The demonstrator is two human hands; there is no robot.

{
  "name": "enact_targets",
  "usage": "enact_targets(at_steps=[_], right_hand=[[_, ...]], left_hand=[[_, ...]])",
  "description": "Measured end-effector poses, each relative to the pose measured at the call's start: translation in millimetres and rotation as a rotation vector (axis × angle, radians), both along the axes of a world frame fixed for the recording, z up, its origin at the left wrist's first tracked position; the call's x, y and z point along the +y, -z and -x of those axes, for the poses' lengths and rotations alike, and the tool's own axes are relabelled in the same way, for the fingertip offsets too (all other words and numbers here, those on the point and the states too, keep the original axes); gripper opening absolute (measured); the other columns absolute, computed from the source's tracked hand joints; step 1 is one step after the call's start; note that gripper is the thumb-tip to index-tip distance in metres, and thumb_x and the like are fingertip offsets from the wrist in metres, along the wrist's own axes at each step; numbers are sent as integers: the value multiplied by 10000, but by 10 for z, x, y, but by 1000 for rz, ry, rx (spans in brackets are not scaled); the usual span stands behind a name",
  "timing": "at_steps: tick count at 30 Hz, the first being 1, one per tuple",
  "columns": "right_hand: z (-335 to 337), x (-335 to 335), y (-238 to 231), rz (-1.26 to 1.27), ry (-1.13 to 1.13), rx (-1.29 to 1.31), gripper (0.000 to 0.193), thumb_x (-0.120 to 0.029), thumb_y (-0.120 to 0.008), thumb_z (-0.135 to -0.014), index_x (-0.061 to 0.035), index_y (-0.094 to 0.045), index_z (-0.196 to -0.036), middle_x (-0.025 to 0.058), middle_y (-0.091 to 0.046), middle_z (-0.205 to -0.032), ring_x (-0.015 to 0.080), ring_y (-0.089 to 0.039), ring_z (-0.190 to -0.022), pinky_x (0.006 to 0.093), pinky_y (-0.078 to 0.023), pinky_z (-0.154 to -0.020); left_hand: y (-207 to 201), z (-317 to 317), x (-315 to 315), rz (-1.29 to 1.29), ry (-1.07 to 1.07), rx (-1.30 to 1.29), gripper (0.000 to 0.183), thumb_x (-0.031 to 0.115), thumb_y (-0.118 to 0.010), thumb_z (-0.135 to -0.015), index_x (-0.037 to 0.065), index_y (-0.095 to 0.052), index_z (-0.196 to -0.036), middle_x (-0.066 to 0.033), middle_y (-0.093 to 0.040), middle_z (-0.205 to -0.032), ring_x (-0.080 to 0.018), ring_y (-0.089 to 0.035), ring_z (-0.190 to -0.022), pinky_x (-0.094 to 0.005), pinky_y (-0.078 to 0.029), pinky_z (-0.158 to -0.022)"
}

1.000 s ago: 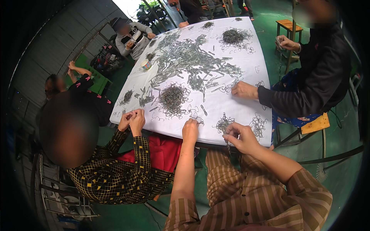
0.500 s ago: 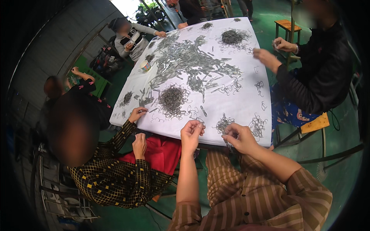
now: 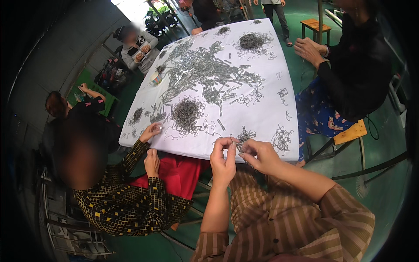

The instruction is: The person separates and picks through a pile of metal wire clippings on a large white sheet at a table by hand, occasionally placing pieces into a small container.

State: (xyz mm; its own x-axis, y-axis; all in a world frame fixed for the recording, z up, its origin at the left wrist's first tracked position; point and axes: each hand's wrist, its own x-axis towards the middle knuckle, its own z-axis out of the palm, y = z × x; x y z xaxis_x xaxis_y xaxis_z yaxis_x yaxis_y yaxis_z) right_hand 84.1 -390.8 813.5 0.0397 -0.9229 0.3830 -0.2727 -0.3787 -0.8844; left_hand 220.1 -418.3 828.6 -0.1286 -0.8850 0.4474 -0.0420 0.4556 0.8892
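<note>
My left hand [image 3: 223,158] is pinched closed above the near edge of the white-covered table, and what its fingertips hold is too small to make out. Close beside it on the right, my right hand [image 3: 262,157] is also pinched, thumb against fingers, around something I cannot make out. Just past my hands lies a small heap of thin dark curved wire-like pieces [image 3: 245,135]. Another loose cluster of curved pieces [image 3: 282,139] sits to the right. A single flat grey strip [image 3: 221,125] lies beyond my left hand.
A large dark pile of curved pieces [image 3: 187,115] and a wide spread of flat grey strips [image 3: 196,70] cover the white table [image 3: 273,120]. A paper cup [image 3: 156,77] stands at the left. A person in a checked sleeve [image 3: 135,159] works close on my left; another person [image 3: 362,74] sits right.
My right hand has come in toward my left, so the fingertips are nearly together. The right-hand person's hands have joined off the table. The far-left person's hand has left the tabletop.
</note>
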Motion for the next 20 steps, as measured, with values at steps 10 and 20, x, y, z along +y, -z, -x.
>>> enact_targets(at_steps=[10, 20], right_hand=[[226, -101, 417, 88, 144, 140, 248, -175, -654, -721, -29, -573, -903, 110, -576, -904, 241, -534, -873, 340, -416, -736], [321, -132, 853, 111, 59, 855, 817, -401, -701, -646, -97, -331, -1308, 156, -327, -1334, 329, -191, -1297, 507, -136, -1050]], left_hand=[[-514, -81, 109, 183, -31, 78, 23, -9, -434, -875, -6, -426, -897, -129, -567, -843, -145, -524, -767, -274, -434, -741], [-1298, -413, -162, 495, -151, 134, 68, 39, -450, -891, 8, -424, -945, -144, -541, -886, -177, -509, -800, -307, -416, -771]])
